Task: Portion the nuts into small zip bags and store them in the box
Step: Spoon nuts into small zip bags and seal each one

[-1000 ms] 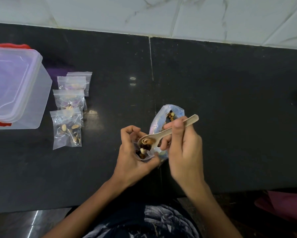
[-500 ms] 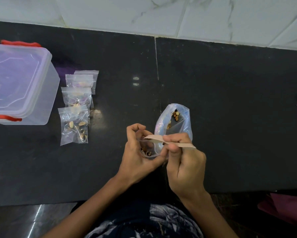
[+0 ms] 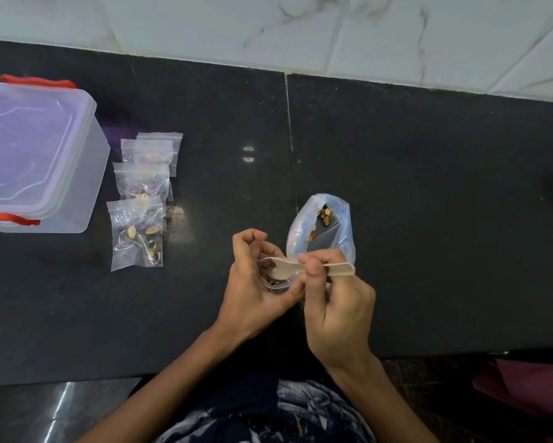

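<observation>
I see the black speckled stone counter point(image 3: 396, 187) running the full width, bounded at the back by white marble-veined wall tiles point(image 3: 300, 30) and in front by its own near edge, where my dark patterned clothing point(image 3: 268, 417) meets it. A thin seam point(image 3: 289, 116) splits the slab. To the right of that seam the stone is bare out to the frame edge.

Left of the seam, a translucent plastic box with a lavender lid and red clips point(image 3: 35, 155) sits at the left border. Just beside it, toward the seam, a short column of small clear zip bags with nuts inside point(image 3: 141, 203) lies flat and overlapping.

Right of the seam, a larger crinkled clear plastic bag of nuts point(image 3: 323, 225) stands open, glossy and slumped, touching my right fingers.

My left hand point(image 3: 253, 292) curls around a small open zip bag point(image 3: 273, 279), brown nuts visible in its mouth. My right hand point(image 3: 336, 308) pinches a pale flat wooden spoon point(image 3: 300, 266) between thumb and forefinger, its bowl lying over that bag's opening, the other fingers curled.
</observation>
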A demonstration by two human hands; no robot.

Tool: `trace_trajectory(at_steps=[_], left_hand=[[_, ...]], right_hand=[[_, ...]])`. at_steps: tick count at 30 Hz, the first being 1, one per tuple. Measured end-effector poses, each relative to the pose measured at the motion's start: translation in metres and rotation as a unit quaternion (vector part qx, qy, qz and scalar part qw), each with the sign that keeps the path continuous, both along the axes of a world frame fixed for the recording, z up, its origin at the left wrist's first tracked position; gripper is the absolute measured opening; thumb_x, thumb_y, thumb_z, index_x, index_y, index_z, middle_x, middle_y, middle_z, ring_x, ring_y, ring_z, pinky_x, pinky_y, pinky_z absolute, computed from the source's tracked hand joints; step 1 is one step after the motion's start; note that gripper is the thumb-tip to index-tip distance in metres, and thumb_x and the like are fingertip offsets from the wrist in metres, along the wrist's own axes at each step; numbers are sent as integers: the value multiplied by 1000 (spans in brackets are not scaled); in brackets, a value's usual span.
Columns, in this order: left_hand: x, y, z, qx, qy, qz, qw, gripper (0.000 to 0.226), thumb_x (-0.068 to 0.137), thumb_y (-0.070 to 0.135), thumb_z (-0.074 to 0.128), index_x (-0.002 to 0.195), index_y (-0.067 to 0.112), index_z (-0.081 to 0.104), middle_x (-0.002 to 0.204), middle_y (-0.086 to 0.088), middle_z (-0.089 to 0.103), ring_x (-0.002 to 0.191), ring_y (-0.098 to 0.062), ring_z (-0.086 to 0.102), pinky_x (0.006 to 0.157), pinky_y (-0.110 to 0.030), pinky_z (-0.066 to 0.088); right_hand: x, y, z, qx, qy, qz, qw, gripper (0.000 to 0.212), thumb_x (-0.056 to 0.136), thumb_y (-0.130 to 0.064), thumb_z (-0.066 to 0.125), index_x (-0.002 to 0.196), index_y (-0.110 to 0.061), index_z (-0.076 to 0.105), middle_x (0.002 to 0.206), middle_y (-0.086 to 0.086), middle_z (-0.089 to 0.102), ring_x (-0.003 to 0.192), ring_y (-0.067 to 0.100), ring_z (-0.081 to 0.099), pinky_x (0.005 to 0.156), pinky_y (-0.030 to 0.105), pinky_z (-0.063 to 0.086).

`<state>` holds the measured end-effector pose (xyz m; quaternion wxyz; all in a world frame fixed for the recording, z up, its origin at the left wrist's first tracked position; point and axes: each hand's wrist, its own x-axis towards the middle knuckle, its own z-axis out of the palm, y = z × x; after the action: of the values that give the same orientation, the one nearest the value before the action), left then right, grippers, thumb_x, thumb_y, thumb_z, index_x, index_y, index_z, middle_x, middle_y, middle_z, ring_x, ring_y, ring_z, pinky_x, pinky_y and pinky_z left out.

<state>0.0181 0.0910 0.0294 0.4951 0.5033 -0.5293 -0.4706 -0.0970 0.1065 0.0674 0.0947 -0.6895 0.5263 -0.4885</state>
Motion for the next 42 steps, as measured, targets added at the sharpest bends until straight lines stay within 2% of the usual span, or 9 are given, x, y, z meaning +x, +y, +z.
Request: trace_trajectory(at_steps=[3, 7, 11, 16, 19, 22, 30, 37, 42], left_hand=[[0, 0, -1, 7, -12, 1, 1000, 71, 59, 40, 80, 108, 34, 29, 88, 8, 60, 75, -4, 62, 65, -17, 50], [3, 0, -4, 7, -51, -10, 999, 75, 61, 19, 88, 107, 33, 30, 86, 8, 60, 76, -5, 61, 64, -12, 48], [5, 1, -9, 13, -66, -29, 997, 73, 64, 13, 87, 106, 32, 31, 86, 8, 61, 79, -6, 63, 67, -15, 50], [4, 0, -10, 21, -73, -53, 996, 71, 60, 28, 82, 109, 32, 31, 90, 10, 62, 85, -5, 63, 71, -16, 51], [5, 0, -14, 21, -89, -65, 994, 75, 61, 27, 85, 109, 40, 29, 92, 14, 61, 88, -8, 64, 72, -21, 53], [6, 0, -19, 19, -104, -71, 992, 76, 63, 15, 86, 109, 38, 30, 94, 10, 61, 87, -7, 65, 72, -24, 55], [6, 0, -19, 25, -119, -81, 989, 75, 63, 14, 86, 107, 38, 31, 96, 9, 60, 87, -1, 63, 70, -15, 52], [5, 0, -19, 33, -120, -81, 989, 73, 63, 15, 87, 106, 37, 33, 95, 11, 61, 85, 0, 63, 66, -16, 52], [5, -1, -17, 37, -116, -88, 989, 71, 63, 13, 87, 105, 36, 35, 95, 11, 61, 85, 1, 62, 67, -15, 51]], right_hand=[[1, -1, 1, 32, -73, -31, 996, 36, 102, -41, 29, 87, -24, 57, 59, -18, 56, 54, 1, 60, 48, 21, 47], [-17, -16, 2, 84, -231, -117, 962, 28, 97, -41, 33, 84, -28, 53, 52, -2, 57, 45, 8, 54, 50, 28, 44], [-55, -39, -8, 109, -165, -155, 968, 30, 97, -47, 29, 87, -30, 52, 56, -7, 56, 49, 9, 53, 52, 31, 42], [-69, -49, -17, 130, 106, -109, 980, 45, 98, -51, 20, 91, -21, 53, 54, -8, 54, 47, 7, 52, 45, 31, 42], [-66, -49, -16, 135, 175, -85, 971, 41, 99, -47, 24, 88, -21, 54, 48, -11, 42, 41, 3, 42, 40, 25, 34], [-61, -47, -16, 144, 169, -69, 973, 36, 99, -42, 28, 85, -20, 54, 46, -16, 31, 38, 0, 34, 42, 19, 25], [-57, -52, -17, 200, 184, -82, 959, 41, 99, -43, 27, 88, -16, 57, 46, -10, 35, 40, 4, 36, 44, 22, 24], [-63, -69, -18, 305, 71, -75, 947, 34, 102, -39, 27, 76, -31, 48, 59, -3, 55, 55, 11, 55, 54, 27, 42], [-54, -70, -28, 382, -21, -44, 923, 44, 103, -37, 26, 87, -12, 58, 53, -5, 52, 50, 4, 51, 60, 27, 45]])
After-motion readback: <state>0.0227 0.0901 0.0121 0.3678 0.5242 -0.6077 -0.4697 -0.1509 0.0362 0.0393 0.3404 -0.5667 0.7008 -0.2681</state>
